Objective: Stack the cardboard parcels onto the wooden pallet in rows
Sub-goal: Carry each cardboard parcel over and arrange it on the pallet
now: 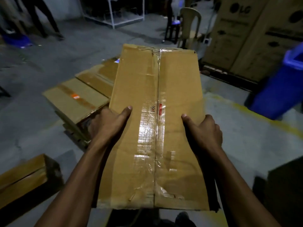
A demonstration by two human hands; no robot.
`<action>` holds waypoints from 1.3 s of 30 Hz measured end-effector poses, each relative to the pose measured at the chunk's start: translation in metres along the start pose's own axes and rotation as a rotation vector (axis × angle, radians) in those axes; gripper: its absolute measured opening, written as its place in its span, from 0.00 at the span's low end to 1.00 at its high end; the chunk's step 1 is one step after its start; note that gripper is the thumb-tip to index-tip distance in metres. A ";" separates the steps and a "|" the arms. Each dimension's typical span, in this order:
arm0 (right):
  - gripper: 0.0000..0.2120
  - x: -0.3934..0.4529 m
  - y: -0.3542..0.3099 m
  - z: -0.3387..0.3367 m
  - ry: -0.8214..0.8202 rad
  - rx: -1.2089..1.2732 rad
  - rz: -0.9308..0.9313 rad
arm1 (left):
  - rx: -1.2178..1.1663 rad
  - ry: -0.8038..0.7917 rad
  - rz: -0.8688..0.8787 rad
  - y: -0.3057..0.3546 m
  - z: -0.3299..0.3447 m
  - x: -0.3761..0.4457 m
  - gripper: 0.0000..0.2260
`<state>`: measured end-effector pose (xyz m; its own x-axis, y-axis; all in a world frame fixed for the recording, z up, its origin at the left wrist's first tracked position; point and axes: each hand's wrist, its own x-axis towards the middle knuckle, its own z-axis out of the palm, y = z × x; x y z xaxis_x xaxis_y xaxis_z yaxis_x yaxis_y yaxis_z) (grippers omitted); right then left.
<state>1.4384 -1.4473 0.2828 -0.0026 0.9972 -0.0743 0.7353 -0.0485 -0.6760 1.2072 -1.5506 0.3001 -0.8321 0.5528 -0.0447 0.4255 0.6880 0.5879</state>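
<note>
I carry a long taped cardboard parcel [155, 125] in front of me, lengthwise away from my body. My left hand [109, 123] grips its left edge with the thumb on top. On the opposite edge my right hand [203, 130] grips the same way. Ahead and to the left, two parcels [77, 99] [100, 77] lie side by side in a row on the wooden pallet [78, 136], of which only a dark corner shows beneath them. The carried parcel hides the pallet's right part.
Another parcel [23, 179] lies on the floor at the lower left. A blue bin [278, 86] stands at the right, large printed cartons [250, 35] behind it, a plastic chair [190, 25] further back. A person's legs [42, 17] show at the top left. A dark box [285, 190] is at the lower right.
</note>
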 end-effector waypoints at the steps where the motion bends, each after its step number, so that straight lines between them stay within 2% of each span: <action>1: 0.43 0.002 0.008 -0.008 0.016 0.003 0.026 | 0.013 -0.030 0.016 0.009 0.008 0.001 0.35; 6: 0.36 0.013 0.054 -0.047 0.088 0.012 0.133 | 0.061 -0.137 0.114 0.056 0.052 -0.010 0.34; 14: 0.36 0.065 0.145 -0.115 0.137 -0.009 0.242 | 0.077 -0.200 0.206 0.148 0.138 -0.061 0.33; 24: 0.36 0.165 0.237 -0.204 0.156 -0.050 0.287 | 0.058 -0.255 0.227 0.267 0.247 -0.109 0.30; 33: 0.35 0.264 0.263 -0.222 0.156 -0.043 0.299 | 0.078 -0.274 0.209 0.345 0.324 -0.070 0.33; 39: 0.36 0.374 0.261 -0.211 0.148 -0.054 0.312 | 0.048 -0.315 0.183 0.404 0.391 0.002 0.36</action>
<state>1.7727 -1.0750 0.2331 0.3230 0.9325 -0.1615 0.7199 -0.3529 -0.5977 1.5166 -1.0882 0.2213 -0.5938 0.7812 -0.1928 0.5796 0.5815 0.5709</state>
